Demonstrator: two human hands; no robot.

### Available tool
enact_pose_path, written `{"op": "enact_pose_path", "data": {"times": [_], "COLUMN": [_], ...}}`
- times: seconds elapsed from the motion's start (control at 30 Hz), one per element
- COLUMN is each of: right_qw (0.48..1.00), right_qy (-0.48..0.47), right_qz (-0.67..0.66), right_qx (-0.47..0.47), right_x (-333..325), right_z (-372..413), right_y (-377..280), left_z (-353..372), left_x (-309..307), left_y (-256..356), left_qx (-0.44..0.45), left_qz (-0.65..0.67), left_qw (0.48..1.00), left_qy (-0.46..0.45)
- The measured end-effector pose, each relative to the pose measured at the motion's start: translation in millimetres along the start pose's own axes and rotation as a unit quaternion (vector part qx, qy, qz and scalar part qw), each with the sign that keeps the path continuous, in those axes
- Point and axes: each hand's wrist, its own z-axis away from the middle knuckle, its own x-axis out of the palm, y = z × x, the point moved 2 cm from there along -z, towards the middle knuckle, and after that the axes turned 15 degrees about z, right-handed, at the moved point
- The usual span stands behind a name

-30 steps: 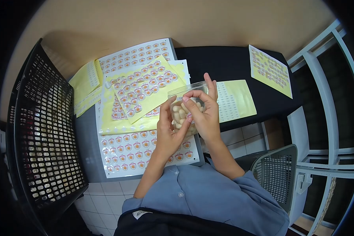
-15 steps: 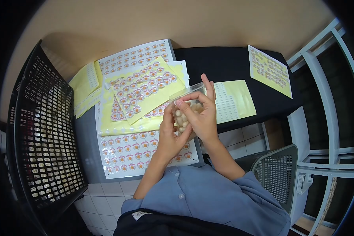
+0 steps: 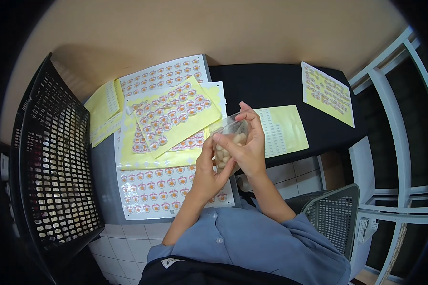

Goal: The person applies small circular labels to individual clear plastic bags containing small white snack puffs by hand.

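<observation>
Between my two hands, above the front of the table, is a small clear plastic package (image 3: 227, 148) with several pale, rounded pieces inside; I cannot make out what they are. My left hand (image 3: 210, 167) wraps round its lower left side. My right hand (image 3: 250, 151) grips the right side, with the thumb across the front and the fingers near the top edge. Behind and left of the hands lies a yellow sticker sheet (image 3: 178, 116) with round orange-and-pink labels, on top of white sticker sheets (image 3: 152, 187).
A tall black perforated crate (image 3: 57, 156) stands at the left. Further sticker sheets lie around: yellow ones (image 3: 107, 107) at the back left, one (image 3: 287, 128) right of my hands, another (image 3: 328, 92) at the far right. A grey basket (image 3: 333, 213) is below, right.
The fingers of my right hand have bent over the top of the package, where they were stretched upward before. The package is tilted a little differently, and the view has shifted slightly.
</observation>
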Motion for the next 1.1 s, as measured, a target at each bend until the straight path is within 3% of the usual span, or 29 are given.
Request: {"op": "enact_pose_path", "data": {"times": [0.1, 0.17, 0.23, 0.3, 0.43, 0.5, 0.57, 0.63, 0.7, 1.0, 1.1], "right_qw": [0.997, 0.994, 0.995, 0.961, 0.92, 0.938, 0.97, 0.984, 0.994, 0.991, 0.989], "right_qy": [-0.039, -0.003, -0.041, -0.222, -0.34, -0.253, -0.149, -0.092, -0.063, -0.113, -0.119], "right_qz": [0.054, -0.107, -0.089, -0.15, -0.168, -0.216, -0.171, -0.143, -0.078, -0.011, 0.037], "right_qx": [-0.031, 0.01, 0.026, 0.073, 0.1, 0.102, 0.085, 0.062, 0.037, 0.073, 0.084], "right_x": [-3, -5, -17, -19, -24, -25, -31, -32, -25, 38, 42], "right_z": [-3, -3, -2, -1, 1, -12, -47, -97, -149, -233, -244], "right_y": [5, 6, 13, 29, 51, 58, 82, 115, 159, 238, 261], "left_z": [-5, -9, -14, -18, -19, -16, -10, 0, 17, 105, 116], "left_x": [5, 6, 5, 0, -1, -5, -18, -35, -57, -114, -116], "left_y": [1, 1, 4, 8, 10, 11, 13, 20, 26, 40, 39], "left_qx": [0.048, 0.058, 0.068, 0.041, 0.018, 0.049, 0.076, 0.085, 0.104, 0.124, 0.113], "left_qz": [-0.027, -0.011, 0.004, 0.156, 0.177, 0.112, 0.044, -0.002, -0.056, -0.166, -0.187], "left_qw": [0.998, 0.997, 0.994, 0.97, 0.97, 0.984, 0.978, 0.971, 0.943, 0.808, 0.798], "left_qy": [0.033, 0.057, 0.082, 0.18, 0.168, 0.13, 0.192, 0.222, 0.31, 0.551, 0.561]}}
